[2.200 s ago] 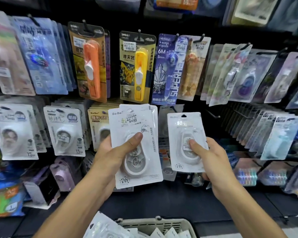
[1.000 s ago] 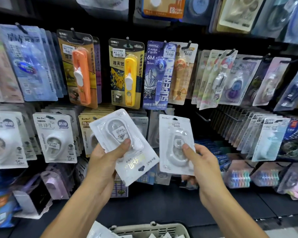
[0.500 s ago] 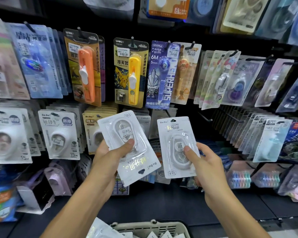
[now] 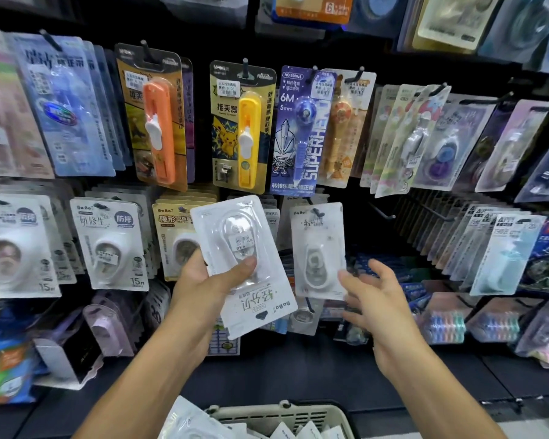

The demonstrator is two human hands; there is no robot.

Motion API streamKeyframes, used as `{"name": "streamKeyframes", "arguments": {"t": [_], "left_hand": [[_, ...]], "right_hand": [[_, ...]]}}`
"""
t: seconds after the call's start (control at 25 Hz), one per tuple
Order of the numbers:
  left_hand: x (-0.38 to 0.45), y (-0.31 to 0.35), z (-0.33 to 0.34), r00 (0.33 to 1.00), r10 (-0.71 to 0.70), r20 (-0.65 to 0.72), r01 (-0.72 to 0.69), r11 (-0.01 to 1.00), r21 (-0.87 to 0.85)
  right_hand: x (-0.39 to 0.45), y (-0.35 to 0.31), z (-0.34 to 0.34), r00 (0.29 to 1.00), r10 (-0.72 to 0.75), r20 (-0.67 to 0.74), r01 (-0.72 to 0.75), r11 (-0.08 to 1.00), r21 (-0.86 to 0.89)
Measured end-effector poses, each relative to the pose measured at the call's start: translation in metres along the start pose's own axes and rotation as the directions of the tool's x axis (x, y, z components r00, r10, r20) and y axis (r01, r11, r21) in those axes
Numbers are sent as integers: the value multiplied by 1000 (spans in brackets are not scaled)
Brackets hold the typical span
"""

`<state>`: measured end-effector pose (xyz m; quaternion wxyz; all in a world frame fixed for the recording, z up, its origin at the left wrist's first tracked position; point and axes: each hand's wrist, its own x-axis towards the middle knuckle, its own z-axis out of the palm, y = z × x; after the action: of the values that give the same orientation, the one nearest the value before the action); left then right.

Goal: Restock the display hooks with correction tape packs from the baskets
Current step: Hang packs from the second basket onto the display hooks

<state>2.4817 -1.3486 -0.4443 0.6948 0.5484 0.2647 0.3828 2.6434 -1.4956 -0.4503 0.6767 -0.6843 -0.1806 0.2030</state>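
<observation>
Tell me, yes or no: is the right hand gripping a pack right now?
No, the right hand is open with spread fingers beside the hung white pack, holding nothing.

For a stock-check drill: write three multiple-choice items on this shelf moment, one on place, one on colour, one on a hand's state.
1. Where is the basket?
A. Below the hands
B. On a hook
C. Above the packs

2. What colour is the tool beside the yellow tool, to its left?
A. Green
B. Orange
C. Black

3. What is the right hand doing?
A. Gripping a pack
B. Fingers spread, holding nothing
C. Reaching into the basket

Answers: 1 A, it sits at the bottom edge. 2 B, the orange tool hangs there. 3 B, only the left hand grips a pack.
</observation>
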Motion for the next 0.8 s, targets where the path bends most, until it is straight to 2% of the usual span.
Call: {"name": "streamKeyframes", "arguments": {"t": [0.04,0.08,0.12,0.16,0.2,0.24,0.28,0.32,0.36,0.4,0.44,0.48,0.52,0.56,0.6,0.64,0.72,0.8], "left_hand": [[-2,3,-1,999,49,10,-50,983,179],[-3,5,-3,989,125,76,-146,874,464],[-5,6,-4,964,188,186,-263,625,735],[-8,5,-3,915,249,318,-389,332,860],[-11,4,0,858,289,425,-477,137,868],[-13,4,3,822,295,488,-518,27,855],[-14,3,5,807,300,509,-525,-32,851],[-12,1,5,801,324,503,-516,-51,855],[-10,1,5,790,385,478,-503,-40,863],[-10,1,5,767,471,436,-488,-13,872],[-9,3,4,746,548,378,-467,27,884],[-7,4,2,742,588,322,-444,72,893],[-4,7,-2,760,589,274,-417,120,901],[-1,8,-6,801,551,232,-379,168,910],[2,9,-10,844,498,199,-336,202,920],[3,8,-14,878,445,176,-295,213,931],[4,6,-18,908,387,164,-257,203,945],[2,4,-18,907,378,183,-271,193,943]], "right_hand": [[-5,0,1,989,-148,11,148,977,-150],[-9,-1,1,928,-368,63,370,879,-300],[-13,-4,1,789,-581,198,605,681,-412],[-14,-4,2,634,-666,392,758,434,-487],[-14,-2,5,551,-599,581,815,237,-529],[-14,-1,8,564,-452,691,814,163,-557],[-14,1,9,629,-313,711,772,151,-617],[-11,5,9,694,-246,677,714,117,-690],[-7,7,7,732,-288,617,667,120,-735],[-4,8,3,761,-352,546,632,207,-747],[-2,8,-1,791,-391,470,602,367,-709],[-1,6,-4,838,-388,383,545,573,-612],[1,4,-5,893,-332,302,441,779,-447],[2,3,-7,939,-246,242,303,922,-239],[3,4,-8,968,-154,201,168,984,-59],[3,5,-11,983,-85,163,80,996,41],[1,10,-17,994,-20,110,12,997,75],[1,12,-16,995,-6,96,3,999,33]]}}
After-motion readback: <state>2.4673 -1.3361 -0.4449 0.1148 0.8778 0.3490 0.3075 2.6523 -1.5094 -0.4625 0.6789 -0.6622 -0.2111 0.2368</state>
